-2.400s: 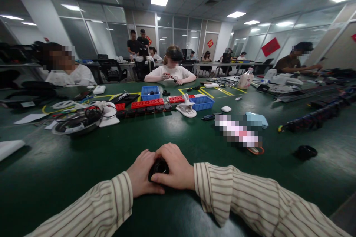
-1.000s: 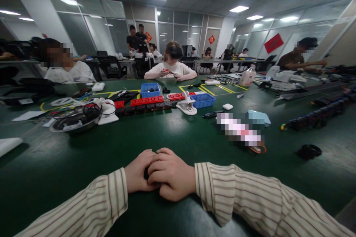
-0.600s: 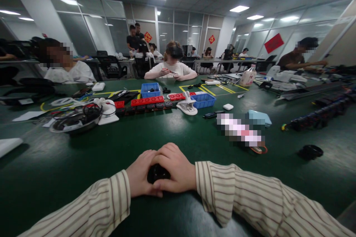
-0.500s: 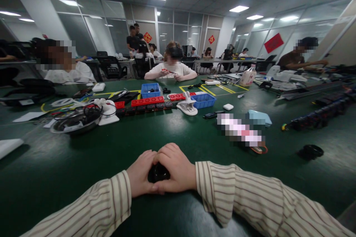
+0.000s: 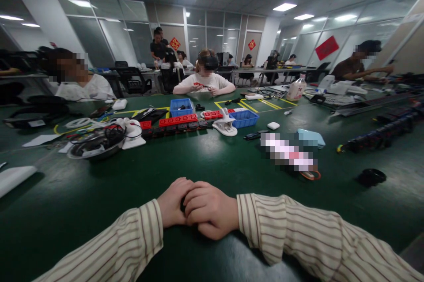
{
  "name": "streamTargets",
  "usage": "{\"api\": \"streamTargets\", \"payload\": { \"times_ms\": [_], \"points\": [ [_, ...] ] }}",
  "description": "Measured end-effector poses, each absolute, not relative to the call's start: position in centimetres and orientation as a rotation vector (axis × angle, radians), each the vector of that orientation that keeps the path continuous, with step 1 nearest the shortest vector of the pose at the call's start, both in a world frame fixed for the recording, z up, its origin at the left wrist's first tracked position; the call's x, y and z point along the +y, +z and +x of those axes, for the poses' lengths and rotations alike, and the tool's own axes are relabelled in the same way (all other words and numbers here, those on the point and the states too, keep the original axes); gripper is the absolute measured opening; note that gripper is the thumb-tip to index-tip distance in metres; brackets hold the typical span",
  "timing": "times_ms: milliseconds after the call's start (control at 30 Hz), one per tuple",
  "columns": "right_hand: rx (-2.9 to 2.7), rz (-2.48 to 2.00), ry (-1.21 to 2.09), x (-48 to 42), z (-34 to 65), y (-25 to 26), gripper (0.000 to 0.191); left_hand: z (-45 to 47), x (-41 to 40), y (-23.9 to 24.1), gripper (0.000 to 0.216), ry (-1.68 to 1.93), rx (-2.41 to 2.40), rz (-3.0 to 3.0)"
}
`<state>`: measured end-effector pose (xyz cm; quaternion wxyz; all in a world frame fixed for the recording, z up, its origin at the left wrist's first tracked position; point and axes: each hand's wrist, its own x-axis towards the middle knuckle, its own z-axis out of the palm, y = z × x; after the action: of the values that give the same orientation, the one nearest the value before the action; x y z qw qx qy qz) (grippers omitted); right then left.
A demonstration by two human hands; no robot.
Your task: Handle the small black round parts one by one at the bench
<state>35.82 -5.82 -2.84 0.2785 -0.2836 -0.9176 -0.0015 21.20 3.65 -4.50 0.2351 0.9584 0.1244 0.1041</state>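
Both hands meet low in the middle of the view, just above or on the green table top (image 5: pixel 139 171). My left hand (image 5: pixel 172 201) curls around the left side of a small dark, glossy object (image 5: pixel 183 204). Over its right side my right hand (image 5: pixel 212 209) is closed, fingers bent and back of the hand towards me. Only a dark sliver of the object shows between the hands, so its kind cannot be made out.
Across the table lie a metal bowl with cables (image 5: pixel 99 147), red-topped black power strips (image 5: pixel 179 122), a white clamp (image 5: pixel 225 124) and a blue bin (image 5: pixel 245 118). To the right are a light-blue case (image 5: pixel 310 138) and a black ring-like item (image 5: pixel 371 177). A person (image 5: pixel 203 77) sits opposite.
My right hand has turned and closed further over the dark object, which showed between the hands before and is now almost hidden. My left hand has shifted slightly right.
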Motion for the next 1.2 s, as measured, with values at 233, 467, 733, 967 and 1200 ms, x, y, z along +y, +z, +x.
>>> {"api": "streamTargets", "payload": {
  "times_ms": [233, 467, 733, 967, 1200],
  "points": [
    [-2.182, -0.815, 0.095, -6.2, 35.3, -2.4, 0.021, 20.7, 3.2, -4.4, 0.073, 0.31, 0.321, 2.718],
    [-1.658, -1.098, 0.363, -6.7, 34.9, -2.8, 0.044, 20.1, 3.7, -6.0, 0.115, 0.24, 0.38, 2.747],
    [-1.158, -1.324, 0.59, -5.8, 35.4, -5.1, 0.037, 19.9, 3.8, -5.5, 0.114, 0.288, 0.48, 2.577],
    [-1.301, -1.301, 0.632, -6.6, 35.8, -4.4, 0.033, 19.3, 4.0, -7.6, 0.105, 0.452, 0.395, 2.642],
    [-1.432, -1.318, 0.555, -7.0, 35.6, -3.8, 0.036, 20.0, 2.8, -6.4, 0.099, 0.587, 0.509, 2.699]
  ]
}}
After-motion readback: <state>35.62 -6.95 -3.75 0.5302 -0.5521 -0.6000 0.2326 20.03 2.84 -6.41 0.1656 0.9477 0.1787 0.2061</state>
